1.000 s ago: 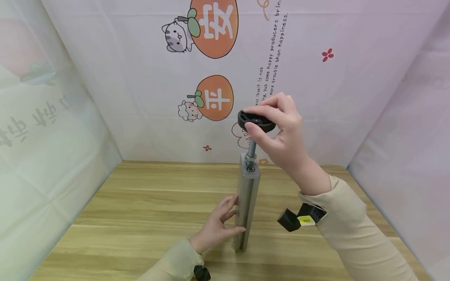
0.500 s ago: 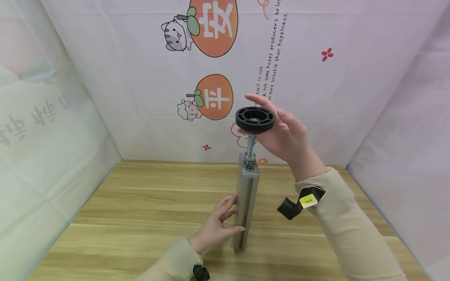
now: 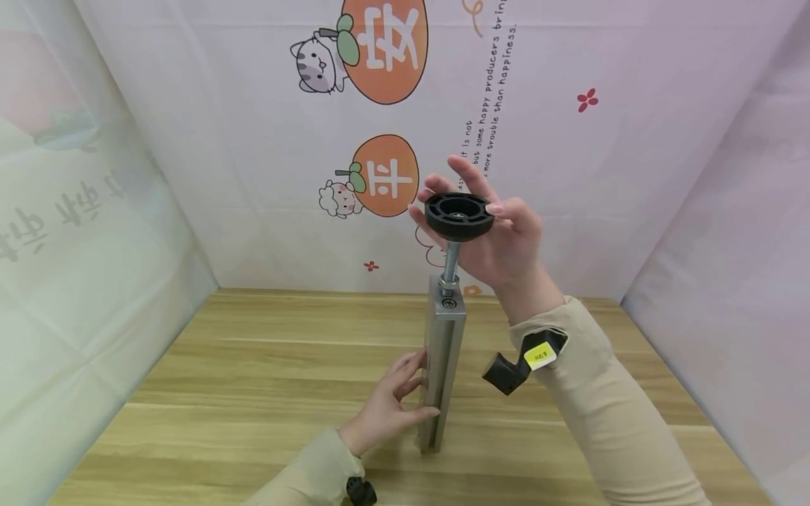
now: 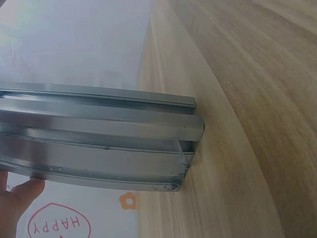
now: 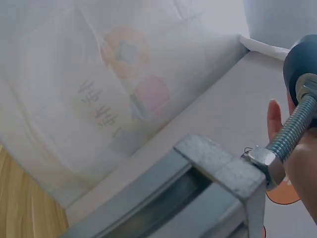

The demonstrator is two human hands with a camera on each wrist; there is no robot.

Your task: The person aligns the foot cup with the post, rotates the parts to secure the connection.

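A slotted aluminium profile (image 3: 436, 379) stands upright on the wooden table. My left hand (image 3: 387, 414) grips it low down, thumb across the near face and fingers on the left side. Its lower end meets the tabletop in the left wrist view. A levelling foot with a round black plastic base (image 3: 458, 216) and threaded rod (image 3: 451, 261) rises from the profile's top. A hex nut (image 5: 267, 163) sits where the rod enters the metal end cap (image 5: 218, 163). My right hand (image 3: 500, 242) cups the black base from behind, thumb at its right rim, fingers spread past its left and back edges.
The wood-grain table (image 3: 253, 379) lies below. White cloth walls (image 3: 253, 140) enclose the back and sides, printed with oranges, small animals and writing. A black wrist camera (image 3: 506, 372) sticks out from the right sleeve, and another black camera (image 3: 362, 490) sits at the left sleeve.
My right hand has let go of the black base, turned palm-up and come round behind it, its thumb now at the right rim. The left hand and profile have stayed put.
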